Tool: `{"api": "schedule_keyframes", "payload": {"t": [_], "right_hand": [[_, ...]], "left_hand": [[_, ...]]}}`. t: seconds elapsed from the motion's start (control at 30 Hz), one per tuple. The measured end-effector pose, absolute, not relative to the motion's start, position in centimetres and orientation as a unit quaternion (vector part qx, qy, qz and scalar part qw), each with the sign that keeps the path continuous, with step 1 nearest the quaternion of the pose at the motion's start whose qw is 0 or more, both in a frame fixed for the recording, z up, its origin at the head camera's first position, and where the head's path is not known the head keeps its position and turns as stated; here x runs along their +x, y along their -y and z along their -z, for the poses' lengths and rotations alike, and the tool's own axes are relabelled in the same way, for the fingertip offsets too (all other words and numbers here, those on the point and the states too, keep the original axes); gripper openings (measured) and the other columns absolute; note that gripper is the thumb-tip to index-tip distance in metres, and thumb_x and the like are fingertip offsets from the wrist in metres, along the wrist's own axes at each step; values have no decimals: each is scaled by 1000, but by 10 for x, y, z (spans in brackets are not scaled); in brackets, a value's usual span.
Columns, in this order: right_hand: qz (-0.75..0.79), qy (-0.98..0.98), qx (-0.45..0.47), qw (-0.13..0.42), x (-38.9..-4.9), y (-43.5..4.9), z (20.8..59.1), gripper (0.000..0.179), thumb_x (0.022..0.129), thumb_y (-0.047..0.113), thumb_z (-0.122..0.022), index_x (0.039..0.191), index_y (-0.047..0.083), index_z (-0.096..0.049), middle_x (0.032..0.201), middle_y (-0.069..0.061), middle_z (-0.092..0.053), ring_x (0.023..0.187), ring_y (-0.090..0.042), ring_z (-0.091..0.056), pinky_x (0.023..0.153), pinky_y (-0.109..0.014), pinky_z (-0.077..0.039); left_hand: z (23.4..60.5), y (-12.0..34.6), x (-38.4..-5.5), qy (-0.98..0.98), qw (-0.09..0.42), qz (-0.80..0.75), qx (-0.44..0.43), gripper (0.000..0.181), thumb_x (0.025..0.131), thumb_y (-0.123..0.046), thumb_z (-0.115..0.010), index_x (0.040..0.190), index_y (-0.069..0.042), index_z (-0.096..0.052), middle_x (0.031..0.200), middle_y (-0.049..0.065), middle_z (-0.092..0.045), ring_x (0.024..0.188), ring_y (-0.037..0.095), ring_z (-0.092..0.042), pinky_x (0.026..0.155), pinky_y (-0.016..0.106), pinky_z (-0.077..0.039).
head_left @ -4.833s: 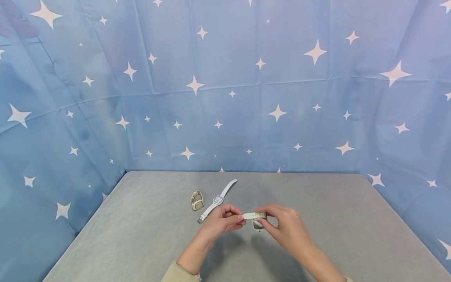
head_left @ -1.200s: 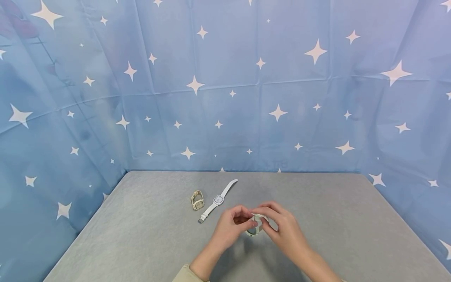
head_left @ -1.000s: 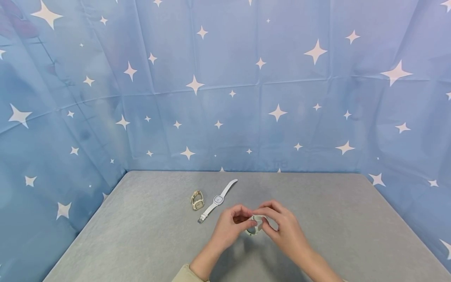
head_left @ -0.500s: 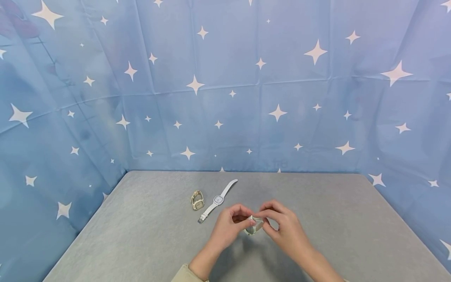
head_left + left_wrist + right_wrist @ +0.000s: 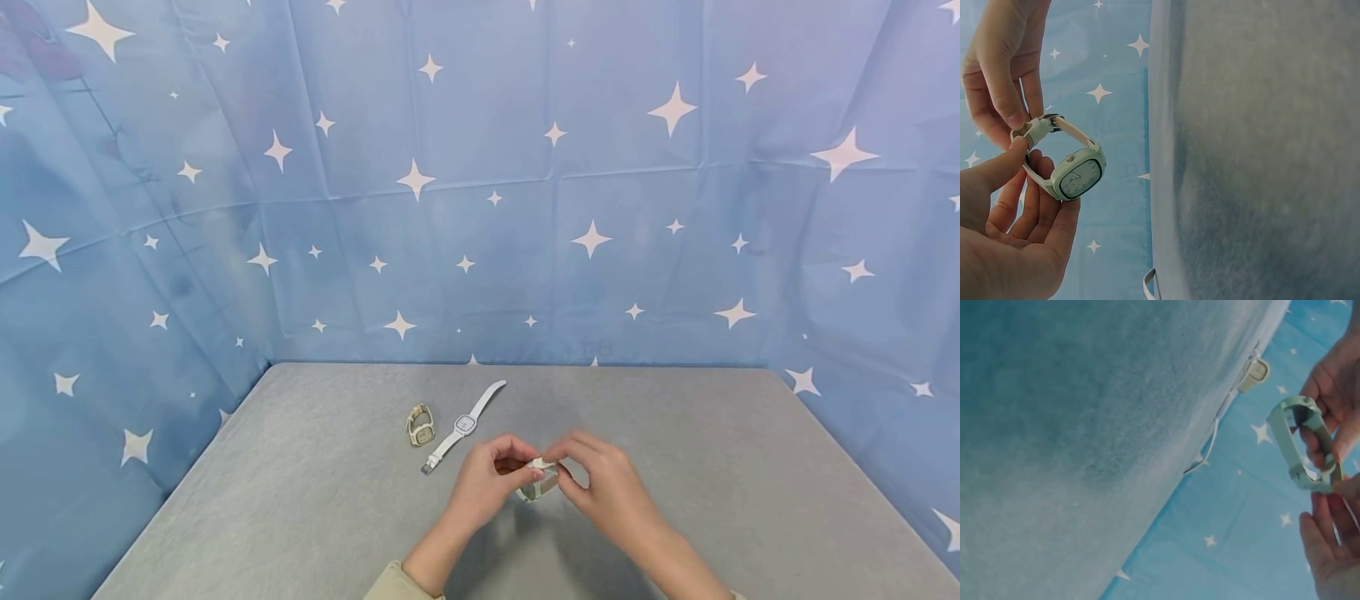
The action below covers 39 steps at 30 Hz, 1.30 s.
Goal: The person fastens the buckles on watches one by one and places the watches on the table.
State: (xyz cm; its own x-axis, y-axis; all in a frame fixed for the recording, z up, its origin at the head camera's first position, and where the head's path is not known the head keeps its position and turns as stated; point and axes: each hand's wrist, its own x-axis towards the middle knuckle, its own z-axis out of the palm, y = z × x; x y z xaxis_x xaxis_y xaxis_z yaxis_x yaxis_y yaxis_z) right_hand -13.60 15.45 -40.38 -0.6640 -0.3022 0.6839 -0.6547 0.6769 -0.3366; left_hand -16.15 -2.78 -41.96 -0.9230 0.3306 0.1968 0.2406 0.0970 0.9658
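A pale green wristwatch (image 5: 1081,179) is held up off the table between both hands, its strap bent into a loop. In the head view, the left hand (image 5: 483,487) pinches the strap between thumb and fingers. The right hand (image 5: 607,487) pinches the strap close beside the left fingertips. The left wrist view shows the watch face turned outward below the hands and a buckle (image 5: 1052,121) on the strap near the fingertips. The right wrist view shows the looped strap (image 5: 1282,437) from its side. Fingers partly cover the overlapping strap ends.
A white watch (image 5: 465,426) lies stretched out on the grey table (image 5: 675,450), left of and beyond the hands. Beside it is a cream-and-gold watch (image 5: 421,426) with its strap looped. A blue star-patterned cloth (image 5: 510,233) hangs behind the table.
The hands have come closer together than several seconds ago, and the strap, earlier held out straight, is now looped. In the last second, the right fingers shift slightly at the strap; the other watches stay put.
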Motion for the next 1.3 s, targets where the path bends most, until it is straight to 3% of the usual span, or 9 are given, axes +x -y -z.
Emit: {"api": "schedule_keyframes", "payload": {"t": [0.37,0.7,1.07,1.3], "right_hand": [[-286,861,276,318,-135,-159,407,33,68,1,-88,95,16,-74,92,11,-72,84,-6,-70,73,-25,-58],[-314,862,253,308,-135,-159,407,21,75,6,-84,87,19,-75,84,15,-72,77,2,-67,70,-14,-53],[-307,873,244,291,-133,-157,404,24,72,5,-86,84,22,-74,82,17,-70,74,3,-65,66,-20,-55],[-316,866,251,295,-134,-158,406,24,74,10,-86,91,21,-74,86,15,-72,79,-1,-69,69,-23,-57]], "left_hand": [[421,31,-163,-744,31,-640,190,17,85,-9,-78,97,2,-72,96,22,-74,75,1,-63,70,16,-52],[422,30,-162,-751,30,-629,200,17,85,-9,-78,96,2,-73,95,23,-74,73,-2,-63,70,15,-53],[420,29,-159,-745,28,-635,200,16,85,-9,-78,96,2,-73,95,22,-74,74,1,-64,69,15,-52],[421,32,-161,-737,32,-647,190,18,85,-10,-77,98,2,-73,96,24,-73,74,-1,-64,70,16,-53]]}}
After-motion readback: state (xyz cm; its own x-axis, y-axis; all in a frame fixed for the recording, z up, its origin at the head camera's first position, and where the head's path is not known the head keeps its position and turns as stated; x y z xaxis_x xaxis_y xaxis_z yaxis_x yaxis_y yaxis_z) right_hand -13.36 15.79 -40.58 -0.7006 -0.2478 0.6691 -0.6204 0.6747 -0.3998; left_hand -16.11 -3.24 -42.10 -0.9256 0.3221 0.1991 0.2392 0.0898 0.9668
